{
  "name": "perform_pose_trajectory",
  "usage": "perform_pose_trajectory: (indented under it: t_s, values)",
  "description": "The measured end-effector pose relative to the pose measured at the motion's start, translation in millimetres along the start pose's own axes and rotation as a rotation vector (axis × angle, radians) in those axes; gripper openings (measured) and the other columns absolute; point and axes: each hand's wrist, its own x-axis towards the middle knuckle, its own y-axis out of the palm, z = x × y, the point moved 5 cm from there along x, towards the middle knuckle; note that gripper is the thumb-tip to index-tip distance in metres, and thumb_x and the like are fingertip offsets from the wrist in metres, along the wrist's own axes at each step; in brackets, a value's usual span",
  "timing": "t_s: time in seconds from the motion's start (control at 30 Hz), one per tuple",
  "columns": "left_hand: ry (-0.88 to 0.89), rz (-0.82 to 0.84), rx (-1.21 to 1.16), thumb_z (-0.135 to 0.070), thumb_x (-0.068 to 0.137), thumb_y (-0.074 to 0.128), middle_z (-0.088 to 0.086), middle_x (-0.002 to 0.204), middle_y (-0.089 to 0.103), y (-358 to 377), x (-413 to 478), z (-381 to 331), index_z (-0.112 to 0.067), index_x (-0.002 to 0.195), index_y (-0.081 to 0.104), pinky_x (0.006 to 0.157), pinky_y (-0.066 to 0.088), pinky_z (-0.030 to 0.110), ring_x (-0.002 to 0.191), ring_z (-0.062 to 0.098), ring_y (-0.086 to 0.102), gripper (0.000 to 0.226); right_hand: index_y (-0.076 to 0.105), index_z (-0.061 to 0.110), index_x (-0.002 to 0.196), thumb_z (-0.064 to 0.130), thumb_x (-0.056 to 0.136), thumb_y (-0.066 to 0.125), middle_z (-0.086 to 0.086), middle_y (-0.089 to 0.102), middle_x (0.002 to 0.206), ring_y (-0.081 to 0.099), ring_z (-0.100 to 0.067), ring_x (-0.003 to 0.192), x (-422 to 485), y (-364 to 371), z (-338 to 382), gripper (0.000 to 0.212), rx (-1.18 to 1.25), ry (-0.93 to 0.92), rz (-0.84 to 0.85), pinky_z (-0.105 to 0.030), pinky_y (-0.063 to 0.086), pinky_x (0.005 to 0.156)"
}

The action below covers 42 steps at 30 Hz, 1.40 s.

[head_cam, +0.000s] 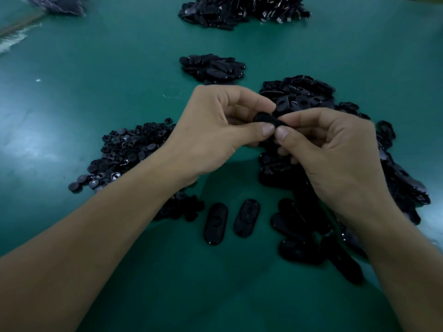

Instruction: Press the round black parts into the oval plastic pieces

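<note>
- A left hand and a right hand pinch one black oval piece between thumbs and curled fingers, above a green table.
- Left of the oval piece lies a heap of round black parts.
- Right of it and behind it spreads a heap of oval plastic pieces.
- Nearer the camera than it, two single ovals lie side by side, not touching.

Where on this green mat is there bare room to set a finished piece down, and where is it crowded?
Free: the wide mat left of the round-part pile; the strip between the small oval pile and the far heap; the near patch below two loose ovals. Crowded: the big oval pile around the right hand.
</note>
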Motion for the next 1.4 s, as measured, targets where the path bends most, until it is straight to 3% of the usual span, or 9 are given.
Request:
perform_pose_trajectory:
  t_s: [0.4, 0.9, 1.2, 1.4]
  values:
    - [-0.02, -0.011, 0.025, 0.0, 0.081, 0.079, 0.012, 0.088, 0.075, -1.4, 0.3, -1.2, -0.011, 0.097, 0.073, 0.073, 0.06, 0.024, 0.076, 0.013, 0.071, 0.021, 0.071, 0.026, 0.087, 0.012, 0.087, 0.076, 0.01, 0.074, 0.073, 0.07, -0.005, 0.062, 1.4, -0.9, -1.4, 0.015, 0.032, 0.013, 0.012, -0.012, 0.051, 0.057]
    - [0.014, 0.031, 0.104, 0.001, 0.082, 0.078, 0.005, 0.08, 0.075, 3.4, -0.6, -2.6, -0.012, 0.092, 0.074, 0.067, 0.059, 0.021, 0.068, 0.01, 0.071, 0.018, 0.069, 0.028, 0.079, 0.015, 0.083, 0.078, 0.011, 0.072, 0.072, 0.067, -0.007, 0.061, 1.0, -5.7, -5.4, 0.016, -0.043, 0.059, 0.017, -0.015, 0.051, 0.056]
    - [0.058, -0.028, 0.249, -0.007, 0.082, 0.08, -0.005, 0.079, 0.074, 2.9, -0.3, -2.6, -0.022, 0.092, 0.075, 0.073, 0.062, 0.029, 0.07, 0.008, 0.072, 0.019, 0.071, 0.03, 0.084, 0.018, 0.086, 0.077, 0.011, 0.073, 0.075, 0.069, -0.007, 0.065, -2.4, -6.2, -4.4, 0.014, -0.065, 0.028, -0.003, -0.015, 0.051, 0.059]
    - [0.022, -0.051, 0.203, -0.005, 0.081, 0.081, 0.001, 0.078, 0.076, -3.8, 3.6, 1.3, -0.014, 0.094, 0.077, 0.068, 0.061, 0.024, 0.07, 0.012, 0.074, 0.016, 0.073, 0.03, 0.098, 0.017, 0.09, 0.073, 0.015, 0.074, 0.077, 0.071, -0.001, 0.074, -5.1, -2.2, -1.2, 0.015, -0.117, -0.01, -0.014, -0.011, 0.053, 0.065]
